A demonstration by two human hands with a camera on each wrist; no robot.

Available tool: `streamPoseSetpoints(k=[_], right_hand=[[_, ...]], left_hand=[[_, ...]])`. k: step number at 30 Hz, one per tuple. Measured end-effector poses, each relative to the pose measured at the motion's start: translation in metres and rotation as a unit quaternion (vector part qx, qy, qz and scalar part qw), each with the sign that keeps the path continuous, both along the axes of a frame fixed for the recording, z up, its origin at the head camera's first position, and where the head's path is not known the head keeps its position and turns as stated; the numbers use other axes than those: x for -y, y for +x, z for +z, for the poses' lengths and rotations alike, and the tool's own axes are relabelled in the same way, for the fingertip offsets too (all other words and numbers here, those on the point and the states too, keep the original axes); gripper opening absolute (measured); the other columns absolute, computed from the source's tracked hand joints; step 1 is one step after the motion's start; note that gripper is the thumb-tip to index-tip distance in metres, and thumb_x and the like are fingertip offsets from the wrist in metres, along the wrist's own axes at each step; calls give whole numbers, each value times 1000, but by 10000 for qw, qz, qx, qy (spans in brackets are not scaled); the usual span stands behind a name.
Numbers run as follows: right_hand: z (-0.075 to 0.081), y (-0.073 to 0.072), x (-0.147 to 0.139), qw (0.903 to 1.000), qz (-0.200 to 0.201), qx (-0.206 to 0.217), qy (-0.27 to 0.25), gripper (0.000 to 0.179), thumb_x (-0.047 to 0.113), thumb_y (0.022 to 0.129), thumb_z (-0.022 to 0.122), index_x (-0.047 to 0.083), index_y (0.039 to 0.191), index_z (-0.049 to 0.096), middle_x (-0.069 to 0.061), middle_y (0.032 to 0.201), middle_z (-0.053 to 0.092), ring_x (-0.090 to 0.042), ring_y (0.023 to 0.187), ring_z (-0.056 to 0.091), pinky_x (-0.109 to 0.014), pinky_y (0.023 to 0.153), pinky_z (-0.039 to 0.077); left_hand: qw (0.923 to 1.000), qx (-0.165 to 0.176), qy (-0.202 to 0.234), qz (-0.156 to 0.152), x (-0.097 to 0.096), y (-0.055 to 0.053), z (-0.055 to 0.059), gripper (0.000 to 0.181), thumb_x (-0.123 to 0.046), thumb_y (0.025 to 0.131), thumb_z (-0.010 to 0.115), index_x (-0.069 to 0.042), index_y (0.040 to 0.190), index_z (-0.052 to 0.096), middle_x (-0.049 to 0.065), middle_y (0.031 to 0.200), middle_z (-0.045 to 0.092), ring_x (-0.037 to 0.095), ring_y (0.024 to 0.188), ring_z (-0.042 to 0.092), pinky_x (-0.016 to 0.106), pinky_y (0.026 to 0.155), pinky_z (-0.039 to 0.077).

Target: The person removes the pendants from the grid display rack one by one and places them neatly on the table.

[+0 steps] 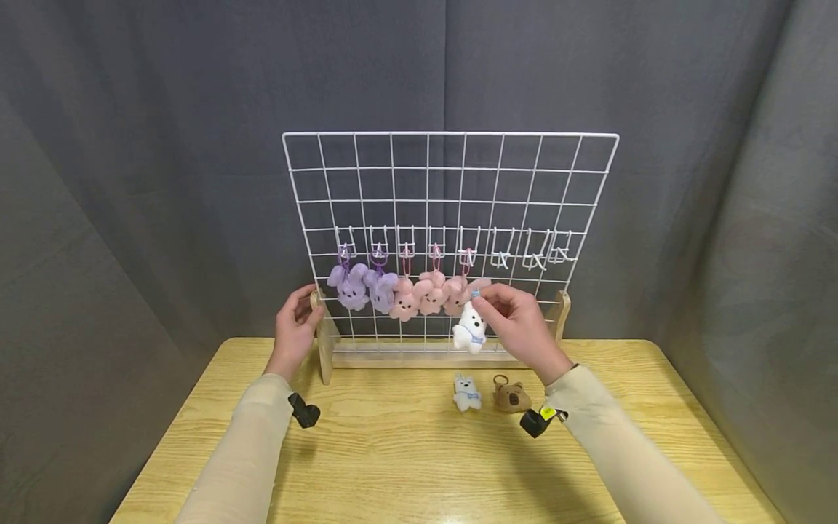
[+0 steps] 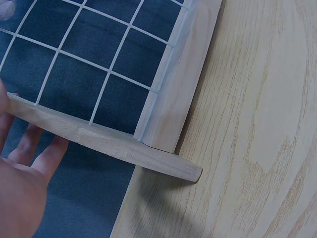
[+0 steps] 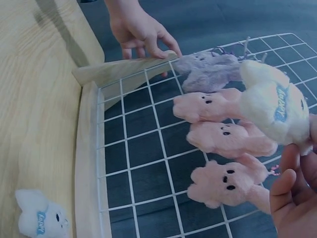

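Note:
My right hand (image 1: pixel 524 324) pinches a white bear plush keychain (image 1: pixel 469 331) near its head, in front of the white wire grid rack (image 1: pixel 409 201). The bear wears a blue scarf, seen large in the right wrist view (image 3: pixel 272 96). At the rack's left end my left hand (image 1: pixel 296 327) grips the wooden side support (image 1: pixel 325 342), thumb in front and fingers behind it. Two purple bunny plush keychains (image 1: pixel 351 289) hang from the left hooks. Three pink bunny plush keychains (image 1: pixel 432 295) hang to their right, the rightmost one partly covered by my right hand.
Bare white hooks (image 1: pixel 535 258) line the grid's right side. On the table (image 1: pixel 380 451), in front of the rack's wooden base bar (image 1: pixel 393 359), lie another white bear plush (image 1: pixel 467 395) and a brown animal plush with a ring (image 1: pixel 512 398). A dark curtain (image 1: pixel 366 65) hangs behind.

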State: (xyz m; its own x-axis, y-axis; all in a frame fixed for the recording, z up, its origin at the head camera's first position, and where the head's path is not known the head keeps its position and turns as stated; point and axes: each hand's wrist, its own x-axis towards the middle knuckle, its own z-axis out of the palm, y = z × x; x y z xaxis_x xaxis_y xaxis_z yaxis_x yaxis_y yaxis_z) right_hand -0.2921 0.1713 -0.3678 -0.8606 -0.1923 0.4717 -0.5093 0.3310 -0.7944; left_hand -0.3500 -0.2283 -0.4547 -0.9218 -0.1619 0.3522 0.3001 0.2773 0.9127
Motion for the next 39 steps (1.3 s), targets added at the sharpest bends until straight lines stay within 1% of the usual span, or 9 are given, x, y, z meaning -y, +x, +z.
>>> streamPoseSetpoints(k=[6,10,15,19,25,27,32,34,39], right_hand=[[-6,0,9,9997,46,121,200,13,24,99,65,14,98,73,-2,76,65,-13,63,52,-25,55,44],[-11,1,14,9993,97,175,301,12,24,99,66,14,97,73,-2,74,64,-13,62,53,-25,55,44],[-21,-1,19,9984,243,230,448,13,26,99,65,17,96,72,-2,74,62,-13,62,52,-24,54,44],[-32,-3,24,9972,285,358,590,11,28,99,65,20,96,72,-1,72,60,-13,62,49,-24,52,42],[-52,-4,30,9943,279,595,838,9,27,99,66,23,94,72,2,71,60,-14,63,51,-24,54,43],[-59,-5,31,9933,284,652,907,10,28,99,65,24,94,73,3,72,61,-14,64,52,-25,55,44],[-74,-8,35,9917,326,759,985,10,28,99,65,24,93,72,4,76,65,-15,67,55,-26,58,47],[-79,-8,36,9905,320,869,1016,10,27,99,65,24,93,72,5,79,67,-15,69,57,-26,59,49],[-90,-9,40,9868,315,1102,1141,8,24,98,67,21,94,74,6,81,68,-12,71,59,-24,61,50]], left_hand=[[10000,12,-20,1,-1,0,2,44,-6,100,61,-16,142,53,14,131,61,22,120,57,43,110,44],[10000,30,29,-66,0,0,2,45,-7,100,61,-17,143,53,15,132,61,24,118,58,29,101,48],[9999,39,53,-109,1,0,2,45,-8,100,61,-18,144,53,15,132,61,24,114,59,14,87,47],[9999,90,-26,-77,1,0,4,45,-10,101,60,-20,144,52,13,132,61,23,114,59,16,86,48],[9998,163,-31,-92,1,2,3,45,-12,101,60,-22,144,51,12,132,60,28,116,60,19,84,50],[9997,248,-7,-90,-1,6,7,46,-10,101,58,-20,145,50,14,134,59,30,118,60,19,84,50],[9995,319,47,-74,-1,6,7,48,-7,102,57,-20,147,48,16,135,59,31,118,59,19,83,49],[9997,240,53,-70,0,3,3,47,-9,102,58,-22,146,49,14,134,60,29,116,60,18,83,50],[9998,199,19,-10,-2,5,4,46,-9,101,58,-23,144,50,12,131,61,25,113,61,17,81,50]])
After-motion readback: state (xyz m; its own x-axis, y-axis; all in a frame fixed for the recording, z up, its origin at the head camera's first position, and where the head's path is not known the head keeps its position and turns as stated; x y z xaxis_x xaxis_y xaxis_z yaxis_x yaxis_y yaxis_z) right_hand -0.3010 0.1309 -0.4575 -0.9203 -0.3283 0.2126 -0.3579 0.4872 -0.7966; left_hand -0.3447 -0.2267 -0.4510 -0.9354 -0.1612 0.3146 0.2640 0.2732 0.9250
